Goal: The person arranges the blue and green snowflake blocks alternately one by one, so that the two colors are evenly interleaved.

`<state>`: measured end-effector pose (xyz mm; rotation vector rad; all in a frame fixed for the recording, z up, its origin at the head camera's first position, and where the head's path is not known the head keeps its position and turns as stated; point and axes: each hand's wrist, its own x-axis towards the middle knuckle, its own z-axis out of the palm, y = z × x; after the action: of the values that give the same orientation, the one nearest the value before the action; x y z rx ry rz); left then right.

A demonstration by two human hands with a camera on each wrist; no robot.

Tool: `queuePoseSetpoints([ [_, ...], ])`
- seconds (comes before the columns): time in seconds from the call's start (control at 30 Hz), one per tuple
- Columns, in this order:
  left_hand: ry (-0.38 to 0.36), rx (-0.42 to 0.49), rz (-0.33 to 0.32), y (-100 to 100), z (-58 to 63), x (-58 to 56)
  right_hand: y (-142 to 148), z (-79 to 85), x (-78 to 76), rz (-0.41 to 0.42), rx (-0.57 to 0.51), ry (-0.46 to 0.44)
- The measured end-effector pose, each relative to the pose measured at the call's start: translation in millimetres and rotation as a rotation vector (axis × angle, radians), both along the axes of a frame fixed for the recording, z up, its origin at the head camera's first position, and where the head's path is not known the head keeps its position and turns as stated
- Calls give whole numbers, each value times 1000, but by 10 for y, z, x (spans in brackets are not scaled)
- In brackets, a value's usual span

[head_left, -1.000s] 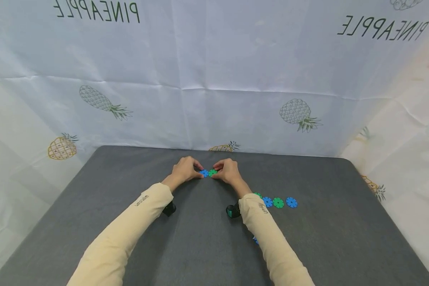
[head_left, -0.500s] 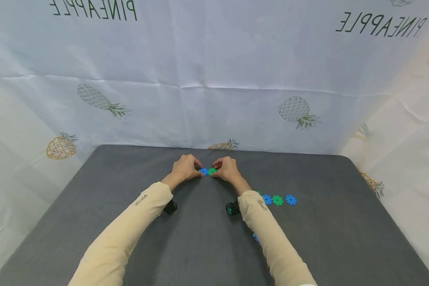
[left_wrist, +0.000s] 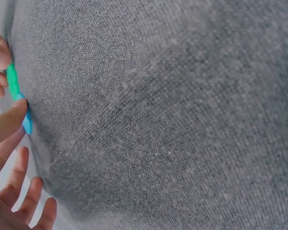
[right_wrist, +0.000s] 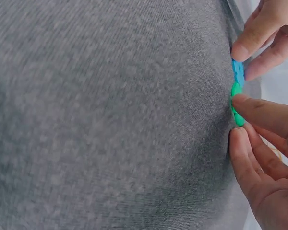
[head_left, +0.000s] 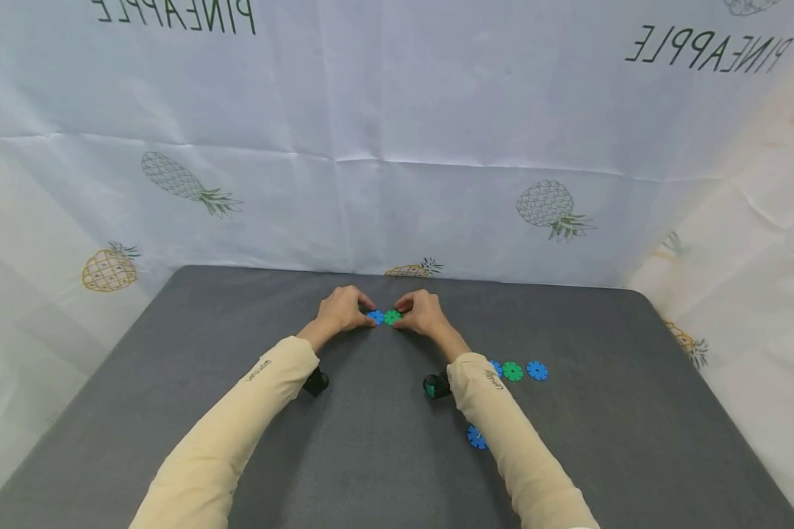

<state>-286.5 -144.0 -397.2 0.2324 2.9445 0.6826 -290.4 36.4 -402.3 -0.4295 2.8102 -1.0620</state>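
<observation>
Near the far edge of the table, my left hand [head_left: 342, 308] pinches a blue notched plastic disc [head_left: 376, 317] between thumb and fingers. Facing it, my right hand [head_left: 425, 314] pinches a green notched disc [head_left: 392, 317]. The two discs lie edge to edge, side by side. From the left wrist, the blue disc [left_wrist: 28, 122] shows under the thumb, with the green disc [left_wrist: 12, 81] above it. The right wrist view has the right thumb over the green disc [right_wrist: 237, 90], which meets the blue disc [right_wrist: 238, 72]. Fingers partly hide both discs.
To the right on the grey table [head_left: 370, 455], a row holds a green disc [head_left: 512, 371], a blue disc [head_left: 537, 370] and another, partly behind the right sleeve [head_left: 503, 419]. One more blue disc [head_left: 476, 437] lies nearer, beside that sleeve. A pineapple-print cloth [head_left: 370, 110] hangs behind.
The right forearm has shifted slightly right, showing more of the nearer blue disc and covering the green one at the row's left end. Both hands keep their pinch, almost in place.
</observation>
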Motion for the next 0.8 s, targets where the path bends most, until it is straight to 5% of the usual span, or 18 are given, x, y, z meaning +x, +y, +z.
queuePoseSetpoints([
  [0.4,38,26,-8,19,26,-2,173,63,31,15,-31,80],
  [0.8,93,60,-41,90,-64,9,637,169,223,-84,-116,46],
])
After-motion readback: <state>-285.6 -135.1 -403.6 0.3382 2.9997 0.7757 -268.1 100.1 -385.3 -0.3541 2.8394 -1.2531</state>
